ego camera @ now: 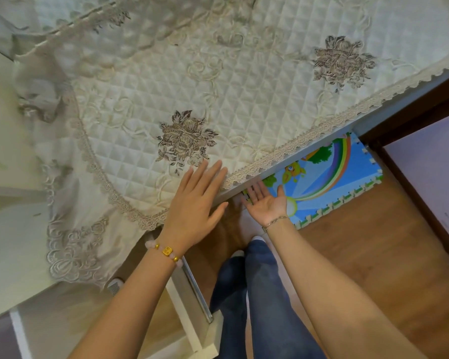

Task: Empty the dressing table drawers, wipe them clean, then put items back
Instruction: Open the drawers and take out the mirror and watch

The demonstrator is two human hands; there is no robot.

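A cream quilted cloth (218,81) with brown embroidered flowers and a lace border covers the dressing table top. My left hand (195,203) lies flat, fingers straight, on the cloth at the table's front edge. My right hand (266,202) is palm up with straight fingers, its tips under the white table edge (290,161). At the lower left an open white drawer (192,307) with a metal rail sticks out; its pale wooden bottom shows and a small comb (113,287) lies at its back. Neither hand holds anything.
A colourful foam play mat (329,174) lies on the wooden floor (360,255) under the table. Dark brown furniture with a pale panel (425,172) stands at the right. My legs in blue jeans (259,294) are between the drawer and the floor space.
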